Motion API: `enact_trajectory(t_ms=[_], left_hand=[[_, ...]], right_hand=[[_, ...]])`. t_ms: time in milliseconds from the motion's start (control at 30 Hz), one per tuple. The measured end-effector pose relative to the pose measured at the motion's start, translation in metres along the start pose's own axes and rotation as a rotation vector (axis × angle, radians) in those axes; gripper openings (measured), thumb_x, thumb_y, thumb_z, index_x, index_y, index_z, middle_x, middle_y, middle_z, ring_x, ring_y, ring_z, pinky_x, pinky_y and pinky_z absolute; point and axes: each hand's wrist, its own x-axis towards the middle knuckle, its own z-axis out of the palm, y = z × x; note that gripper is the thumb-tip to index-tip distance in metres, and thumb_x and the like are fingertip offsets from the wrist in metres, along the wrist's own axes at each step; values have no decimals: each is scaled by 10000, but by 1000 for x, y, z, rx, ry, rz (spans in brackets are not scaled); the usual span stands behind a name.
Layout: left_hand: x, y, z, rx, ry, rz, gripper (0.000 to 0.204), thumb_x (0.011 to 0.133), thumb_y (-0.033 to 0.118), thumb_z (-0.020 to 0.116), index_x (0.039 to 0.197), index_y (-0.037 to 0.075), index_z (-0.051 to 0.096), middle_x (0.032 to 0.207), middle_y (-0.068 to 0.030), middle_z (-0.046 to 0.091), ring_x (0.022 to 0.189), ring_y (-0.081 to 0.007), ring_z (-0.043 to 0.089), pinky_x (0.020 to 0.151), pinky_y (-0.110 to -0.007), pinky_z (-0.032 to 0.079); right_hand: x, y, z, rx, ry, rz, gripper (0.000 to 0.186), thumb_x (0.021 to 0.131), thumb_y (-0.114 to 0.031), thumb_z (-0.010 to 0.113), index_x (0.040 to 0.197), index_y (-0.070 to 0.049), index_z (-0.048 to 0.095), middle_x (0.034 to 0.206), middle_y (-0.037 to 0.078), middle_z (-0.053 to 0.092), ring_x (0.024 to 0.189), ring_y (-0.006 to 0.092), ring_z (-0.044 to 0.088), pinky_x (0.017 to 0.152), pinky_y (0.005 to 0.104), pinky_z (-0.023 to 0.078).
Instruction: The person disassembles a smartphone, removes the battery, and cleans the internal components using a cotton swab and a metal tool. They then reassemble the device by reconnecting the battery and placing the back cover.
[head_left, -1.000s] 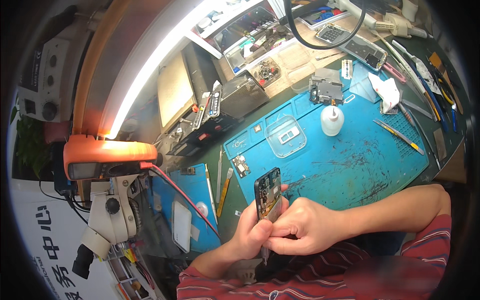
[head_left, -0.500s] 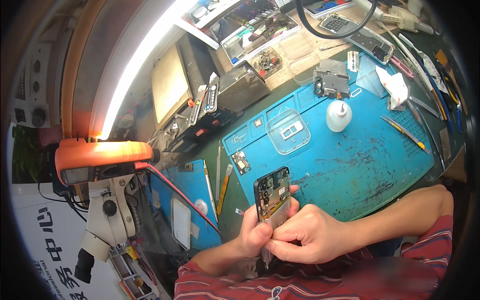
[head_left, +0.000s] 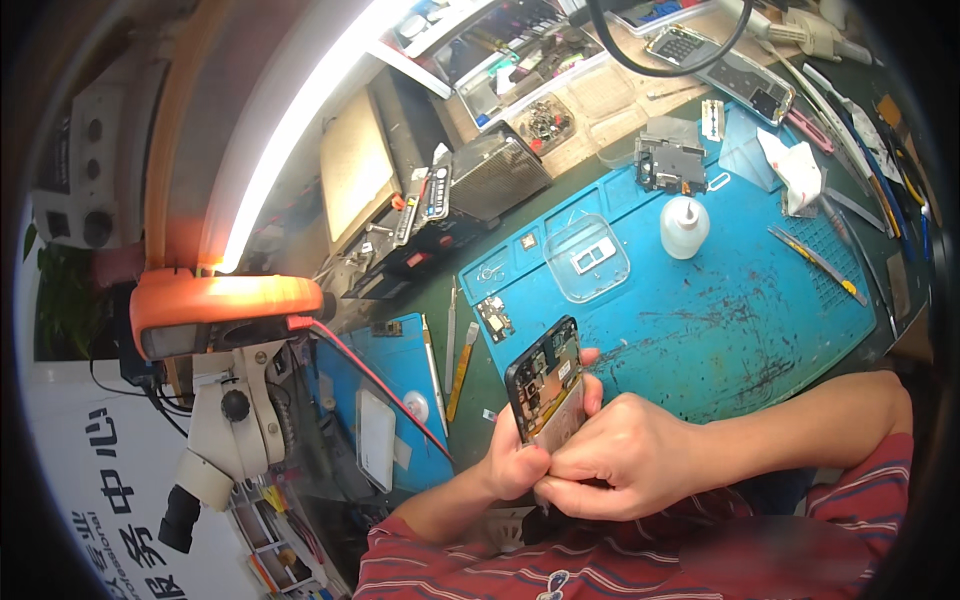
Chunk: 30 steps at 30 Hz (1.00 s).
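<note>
My left hand (head_left: 520, 455) grips an opened phone (head_left: 545, 385), back cover off, with its circuit boards showing, held upright above the edge of the blue work mat (head_left: 720, 320). Curled against the phone's lower end, my right hand (head_left: 625, 470) has its fingertips pinched at the bottom edge next to the left thumb. Whether a small tool sits in those fingers cannot be made out.
On the mat lie a clear plastic tray (head_left: 588, 258), a white squeeze bottle (head_left: 684, 226), a small circuit board (head_left: 494, 320), tweezers (head_left: 815, 260) and a dark phone part (head_left: 670, 165). A microscope (head_left: 225, 420) with an orange lamp (head_left: 225, 305) stands at left beside a smaller blue mat (head_left: 385, 380).
Both hands and the phone have stayed together with little shift; the view has tilted slightly, so the bench sits a bit differently in the frame.
</note>
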Motion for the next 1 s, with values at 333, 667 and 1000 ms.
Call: enact_trajectory(t_ms=[333,667,1000], left_hand=[[4,1,-11,91,37,174,1255,684,557,904,1566,0,206,1241,-95,500,1137,-175,524,993,-329,426],[15,-5,-10,6,-76,351,1034,825,491,816,1541,7,249,1196,-105,524,1077,-265,625,917,-443,539],[15,-8,-17,32,-206,424,1087,807,399,862,1559,-9,192,1249,-87,518,1137,-250,602,1002,-459,510]], right_hand=[[12,-2,-15,-347,-91,-126,442,880,-373,769,610,-109,541,551,53,531,486,278,565,448,384,431],[-8,-61,-70,-774,270,82,166,873,-215,776,792,-78,728,700,87,665,589,252,648,542,354,502],[-50,-29,-196,-1492,640,269,187,873,-195,737,997,-55,725,999,92,690,988,291,648,846,404,511]])
